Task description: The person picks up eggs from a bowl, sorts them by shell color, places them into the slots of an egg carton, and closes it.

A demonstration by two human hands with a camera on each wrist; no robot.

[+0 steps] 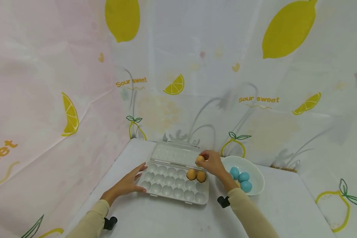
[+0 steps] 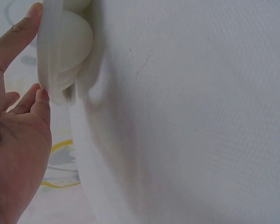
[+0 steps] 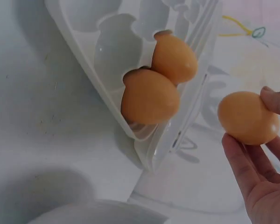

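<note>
**Right hand (image 1: 212,162) holding a brown egg (image 3: 247,116) near the egg carton's (image 1: 172,196) far right corner**

The right hand is pinching the egg between thumb and fingertips, clear of the cups and seemingly over the lid (image 1: 171,152), which is lying open on the far side. The left hand (image 1: 129,181) is bracing the carton's left end with spread, unclenched fingers. Loading appears to be the step in hand: 2 seated eggs (image 1: 191,174) are filling the far row's rightmost cups. The next move is probably calling for lowering this egg into a vacant cup without knocking those 2, which are crowding the right end. To the right, a white bowl (image 1: 257,172) is holding at least 3 blue eggs (image 1: 246,186); the right forearm (image 1: 251,213) is partly hiding a paler object (image 1: 237,182), perhaps another egg.
</note>
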